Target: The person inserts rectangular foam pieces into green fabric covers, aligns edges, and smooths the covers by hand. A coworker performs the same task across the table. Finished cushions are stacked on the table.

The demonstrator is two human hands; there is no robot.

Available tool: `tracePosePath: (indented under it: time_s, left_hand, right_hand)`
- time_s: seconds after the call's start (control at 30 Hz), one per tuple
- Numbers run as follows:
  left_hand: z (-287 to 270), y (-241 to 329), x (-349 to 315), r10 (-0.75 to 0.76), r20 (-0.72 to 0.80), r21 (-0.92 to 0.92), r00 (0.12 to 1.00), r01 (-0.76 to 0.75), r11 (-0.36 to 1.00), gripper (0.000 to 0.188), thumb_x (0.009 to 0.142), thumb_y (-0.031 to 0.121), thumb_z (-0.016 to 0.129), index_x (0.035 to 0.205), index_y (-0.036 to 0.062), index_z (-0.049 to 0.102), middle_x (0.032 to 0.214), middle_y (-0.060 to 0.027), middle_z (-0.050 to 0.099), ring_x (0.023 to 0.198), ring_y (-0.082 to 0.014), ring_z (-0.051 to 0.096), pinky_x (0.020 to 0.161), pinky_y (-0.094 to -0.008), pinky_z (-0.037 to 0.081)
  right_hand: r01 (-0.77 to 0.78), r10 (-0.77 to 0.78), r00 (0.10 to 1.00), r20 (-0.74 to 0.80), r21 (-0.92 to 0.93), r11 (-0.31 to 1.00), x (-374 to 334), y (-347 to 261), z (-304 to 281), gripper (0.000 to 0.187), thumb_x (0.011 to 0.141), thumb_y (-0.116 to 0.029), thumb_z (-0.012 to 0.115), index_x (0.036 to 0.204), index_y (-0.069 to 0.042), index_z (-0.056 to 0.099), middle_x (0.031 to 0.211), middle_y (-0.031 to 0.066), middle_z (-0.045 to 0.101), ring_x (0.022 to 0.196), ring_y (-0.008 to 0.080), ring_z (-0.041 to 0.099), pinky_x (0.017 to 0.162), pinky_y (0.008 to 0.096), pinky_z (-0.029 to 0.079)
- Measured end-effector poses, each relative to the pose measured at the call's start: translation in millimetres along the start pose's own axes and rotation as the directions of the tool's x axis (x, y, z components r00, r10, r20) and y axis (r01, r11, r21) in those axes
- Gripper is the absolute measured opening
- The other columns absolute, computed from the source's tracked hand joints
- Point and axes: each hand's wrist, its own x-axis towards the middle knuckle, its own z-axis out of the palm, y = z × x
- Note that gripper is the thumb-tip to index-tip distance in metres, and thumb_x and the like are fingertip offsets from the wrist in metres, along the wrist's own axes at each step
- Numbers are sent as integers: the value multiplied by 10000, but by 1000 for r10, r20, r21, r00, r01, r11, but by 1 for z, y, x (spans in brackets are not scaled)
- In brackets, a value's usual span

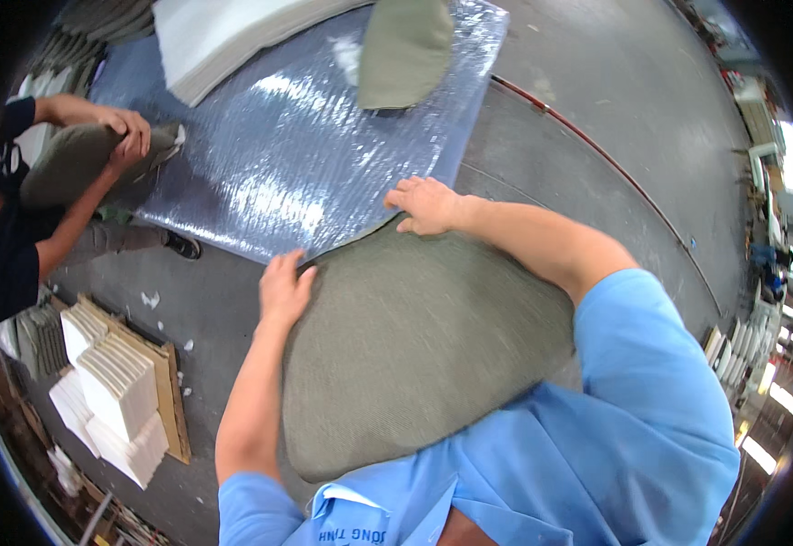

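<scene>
While I watch through the head camera, the film-wrapped table (232, 173) serves as my landmark. Just at its near edge lies the olive cushion (424, 346), which spans from there back to the wearer's blue shirt (505, 464). The left hand (284, 293) is at the cushion's far-left corner and the right hand (425, 206) farther right along its far edge, beside the table's near-right corner. I see the two hands apart from each other, both on the cushion's border; how firmly either grips, I cannot tell, since the undersides are hidden.

The cushion is broad and fan-like, with rounded corners and a fine woven grain. The table's clear film is wrinkled and glossy, throwing white glints. On its far part I make out a second olive cushion (407, 55) and a thick white padding stack (232, 41). Left of the table, a co-worker (5, 227) holds another olive piece (73, 164); nearer, on the same side, stand white ridged blocks (123, 387). Right of it, a thin reddish hose (601, 150) curves over smooth grey floor (624, 73).
</scene>
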Motion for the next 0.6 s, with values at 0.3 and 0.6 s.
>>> tracePosePath:
  time_s: [0.3, 0.6]
  left_hand:
    - [-74, 49, -206, -404, 137, -985, 905, 167, 40, 534, 1108, 374, 398, 1103, -25, 754, 1370, -158, 660, 1437, -263, 470, 1230, -459, 311]
    - [-41, 36, -176, -455, 12, -1000, 890, 5, -17, 522, 1096, 341, 350, 959, 19, 738, 1226, -117, 708, 1397, -253, 471, 1225, -476, 285]
  right_hand:
    - [17, 160, 985, -61, 964, 265, -210, -30, -106, 516, 1094, -411, 464, 1094, -7, 785, 1139, 126, 743, 1199, 262, 620, 1100, 412, 436]
    - [10, 203, 979, 4, 997, -71, -151, -4, -34, 616, 1094, -396, 374, 988, 49, 788, 1134, 197, 737, 1161, 286, 628, 1083, 398, 443]
